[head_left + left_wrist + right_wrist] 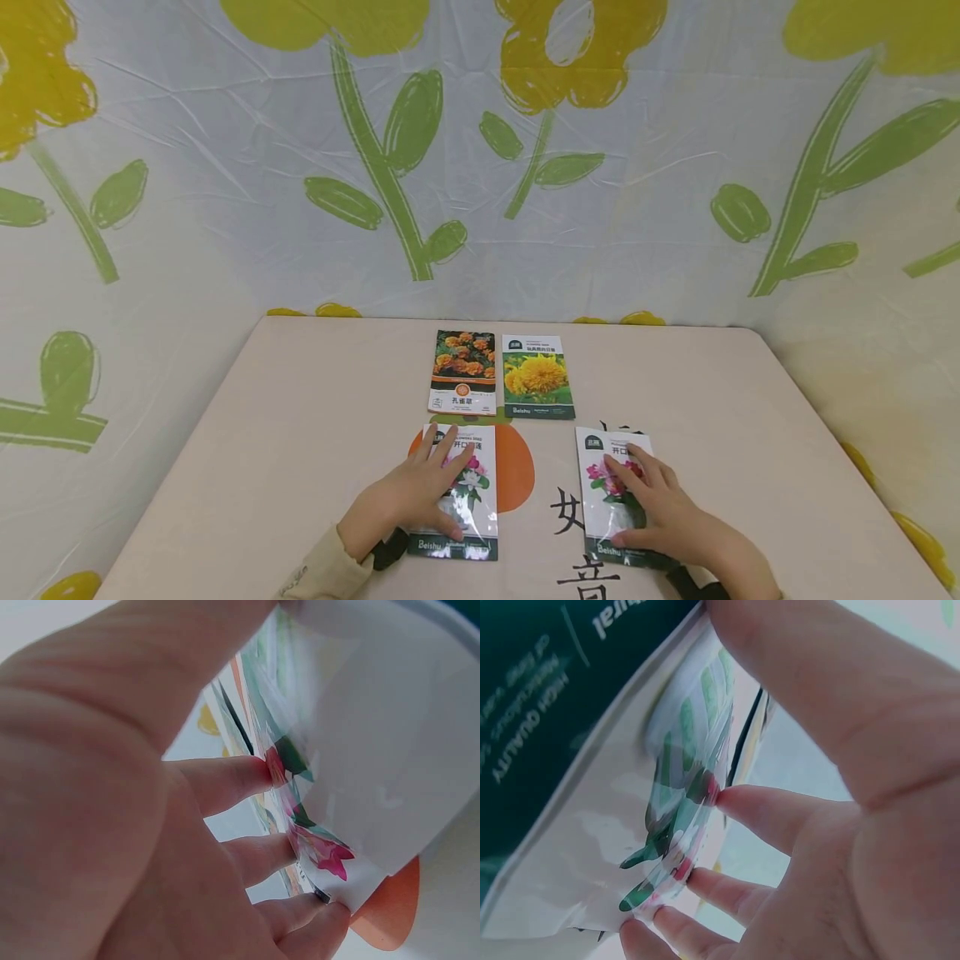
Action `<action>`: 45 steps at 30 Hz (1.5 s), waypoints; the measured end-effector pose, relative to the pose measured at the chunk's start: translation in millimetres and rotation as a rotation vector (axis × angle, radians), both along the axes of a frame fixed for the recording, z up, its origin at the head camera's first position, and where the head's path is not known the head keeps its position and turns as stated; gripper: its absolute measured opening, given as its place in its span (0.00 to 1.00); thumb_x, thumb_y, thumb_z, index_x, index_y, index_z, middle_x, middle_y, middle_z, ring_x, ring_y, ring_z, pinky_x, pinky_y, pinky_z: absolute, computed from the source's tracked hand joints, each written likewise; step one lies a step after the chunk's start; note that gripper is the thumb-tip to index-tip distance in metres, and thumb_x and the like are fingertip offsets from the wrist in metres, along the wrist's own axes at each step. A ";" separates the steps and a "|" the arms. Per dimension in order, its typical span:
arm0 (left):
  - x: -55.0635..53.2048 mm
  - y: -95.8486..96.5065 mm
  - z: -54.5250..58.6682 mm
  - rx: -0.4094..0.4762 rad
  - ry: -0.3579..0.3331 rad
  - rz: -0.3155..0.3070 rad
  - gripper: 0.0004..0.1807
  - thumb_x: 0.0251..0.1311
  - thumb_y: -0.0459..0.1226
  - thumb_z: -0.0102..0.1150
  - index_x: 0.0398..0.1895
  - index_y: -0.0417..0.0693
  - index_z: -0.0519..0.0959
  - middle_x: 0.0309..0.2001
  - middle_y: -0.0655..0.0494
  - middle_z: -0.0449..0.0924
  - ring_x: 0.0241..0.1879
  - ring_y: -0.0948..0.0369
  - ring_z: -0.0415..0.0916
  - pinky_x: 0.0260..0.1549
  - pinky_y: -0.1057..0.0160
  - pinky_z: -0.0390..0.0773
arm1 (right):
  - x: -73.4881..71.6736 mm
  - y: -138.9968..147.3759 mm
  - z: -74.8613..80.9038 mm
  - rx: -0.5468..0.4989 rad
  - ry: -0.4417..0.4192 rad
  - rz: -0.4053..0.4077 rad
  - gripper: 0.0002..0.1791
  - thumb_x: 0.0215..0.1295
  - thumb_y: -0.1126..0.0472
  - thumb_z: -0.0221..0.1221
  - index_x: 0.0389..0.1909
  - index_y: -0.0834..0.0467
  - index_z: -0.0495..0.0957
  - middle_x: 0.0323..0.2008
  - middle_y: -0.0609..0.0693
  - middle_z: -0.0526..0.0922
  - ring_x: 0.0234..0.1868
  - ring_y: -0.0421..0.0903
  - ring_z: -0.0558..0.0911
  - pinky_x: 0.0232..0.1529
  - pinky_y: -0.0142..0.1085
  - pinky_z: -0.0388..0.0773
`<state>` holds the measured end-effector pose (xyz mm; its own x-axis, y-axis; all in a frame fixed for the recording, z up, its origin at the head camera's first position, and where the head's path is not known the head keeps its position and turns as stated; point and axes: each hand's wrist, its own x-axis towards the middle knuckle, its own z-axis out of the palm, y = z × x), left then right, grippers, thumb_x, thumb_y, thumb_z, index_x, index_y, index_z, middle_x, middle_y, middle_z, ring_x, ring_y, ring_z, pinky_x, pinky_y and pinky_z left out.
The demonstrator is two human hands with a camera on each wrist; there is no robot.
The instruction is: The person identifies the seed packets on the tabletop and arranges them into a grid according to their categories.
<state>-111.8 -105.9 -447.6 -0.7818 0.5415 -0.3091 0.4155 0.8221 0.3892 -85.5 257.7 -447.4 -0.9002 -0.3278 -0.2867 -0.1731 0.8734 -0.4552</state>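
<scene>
My left hand (408, 493) rests on a white seed packet (480, 517) with pink flowers and a dark green bottom band. Its fingers are spread, and in the left wrist view the fingertips touch the packet's glossy face. On the right, a second packet (602, 510) of similar look lies under the spread fingers of my right hand (671, 515). The right wrist view shows those fingertips (731, 801) against its printed front. Two more seed packets lie behind, side by side: one with orange flowers (463, 362), one with a yellow bloom (538, 379).
The pale table (315, 400) carries an orange round print (516, 467), partly under the left packet, and black characters (588, 575) near the right one. A curtain (637, 225) printed with yellow flowers hangs behind and at both sides.
</scene>
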 end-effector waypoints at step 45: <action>-1.9 0.4 -2.7 -0.006 -0.020 0.010 0.61 0.41 0.61 0.74 0.79 0.54 0.55 0.80 0.45 0.39 0.76 0.38 0.34 0.61 0.39 0.68 | -0.5 -23.2 4.8 -0.018 -0.050 0.044 0.57 0.45 0.38 0.73 0.76 0.53 0.59 0.75 0.64 0.43 0.70 0.70 0.48 0.56 0.73 0.63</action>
